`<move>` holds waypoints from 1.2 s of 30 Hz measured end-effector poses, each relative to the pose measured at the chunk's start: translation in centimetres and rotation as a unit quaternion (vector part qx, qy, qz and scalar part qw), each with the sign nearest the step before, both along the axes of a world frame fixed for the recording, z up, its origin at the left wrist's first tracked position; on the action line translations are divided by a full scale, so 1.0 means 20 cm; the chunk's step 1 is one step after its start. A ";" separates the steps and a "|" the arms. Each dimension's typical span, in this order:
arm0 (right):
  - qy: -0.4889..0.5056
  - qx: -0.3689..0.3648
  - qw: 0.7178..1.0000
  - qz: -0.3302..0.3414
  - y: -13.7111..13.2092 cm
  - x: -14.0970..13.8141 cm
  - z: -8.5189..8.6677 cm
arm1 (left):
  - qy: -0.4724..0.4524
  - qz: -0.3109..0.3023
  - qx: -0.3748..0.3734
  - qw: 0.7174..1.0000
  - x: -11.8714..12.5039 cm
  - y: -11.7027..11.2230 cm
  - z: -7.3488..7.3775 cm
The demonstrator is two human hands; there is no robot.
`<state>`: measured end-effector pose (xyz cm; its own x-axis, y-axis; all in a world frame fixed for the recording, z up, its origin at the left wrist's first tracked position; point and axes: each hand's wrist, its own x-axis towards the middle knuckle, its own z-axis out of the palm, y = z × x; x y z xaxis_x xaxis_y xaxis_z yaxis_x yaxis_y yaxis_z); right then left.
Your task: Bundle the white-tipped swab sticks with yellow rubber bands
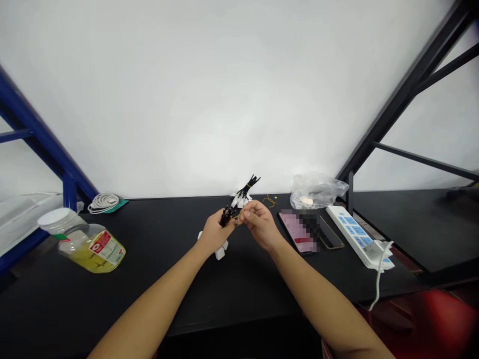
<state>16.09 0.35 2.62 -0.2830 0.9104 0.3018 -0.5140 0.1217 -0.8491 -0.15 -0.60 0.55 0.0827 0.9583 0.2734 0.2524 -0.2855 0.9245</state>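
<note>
The bundle of black wires (227,215), white plugs hanging below, is held just above the middle of the tabletop (168,279). The left hand (212,235) has its grip clamped round it. The right hand (261,224) is pinched together on what looks like a yellowish band (240,214), too small to be sure. A tight left fist and level wire ends should serve best. A second bundle (245,192) and loose bands (270,201) lie just behind, with a phone (297,230) near on the right. Open room lies leftward; the front edge runs beneath the forearms.

Black wire bundle (226,216) — white-tipped, tilted, held aloft.
</note>
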 end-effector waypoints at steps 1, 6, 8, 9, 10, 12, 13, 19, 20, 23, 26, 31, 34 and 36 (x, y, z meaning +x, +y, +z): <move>0.019 -0.010 1.000 0.014 0.00 0.00 0.01 | 0.013 0.001 -0.005 1.000 0.00 0.00 0.00; 0.051 -0.022 0.998 -0.028 0.02 0.01 0.00 | 0.081 -0.003 -0.001 0.997 0.02 0.00 -0.02; 0.028 -0.001 0.998 -0.064 0.03 0.01 -0.01 | 0.113 -0.010 0.012 0.994 0.03 -0.01 -0.02; 0.012 0.020 0.997 -0.077 0.03 0.01 -0.02 | 0.130 -0.011 0.019 0.991 0.03 -0.01 -0.01; -0.007 0.047 0.995 -0.087 0.03 0.01 -0.02 | 0.146 -0.011 0.025 0.989 0.03 -0.01 0.00; -0.054 0.111 0.987 -0.101 0.02 0.01 -0.02 | 0.172 -0.009 0.029 0.985 0.03 -0.02 0.01; -0.082 0.147 0.980 -0.107 0.01 0.01 -0.02 | 0.181 -0.010 0.025 0.983 0.02 -0.02 0.02; -0.302 0.418 0.840 -0.169 -0.05 0.00 0.05 | 0.285 -0.033 0.012 0.958 0.02 -0.01 0.01; -0.329 0.458 0.805 -0.187 -0.06 0.00 0.06 | 0.300 -0.035 0.018 0.953 0.02 0.00 0.01; -0.380 0.516 0.741 -0.202 -0.11 -0.01 0.09 | 0.266 -0.024 0.028 0.963 0.01 0.00 -0.01; -0.412 0.522 0.736 -0.123 -0.14 0.00 0.10 | 0.138 -0.017 0.019 0.990 -0.02 0.00 0.00; -0.416 0.470 0.767 -0.133 -0.13 0.02 0.08 | -0.028 -0.025 0.000 0.999 -0.05 0.01 0.02; -0.423 0.426 0.793 -0.100 -0.09 0.02 0.05 | -0.041 -0.016 -0.001 0.999 -0.05 0.02 0.03; -0.414 0.376 0.827 -0.055 -0.07 0.02 0.03 | -0.050 -0.016 -0.001 0.999 -0.05 0.03 0.03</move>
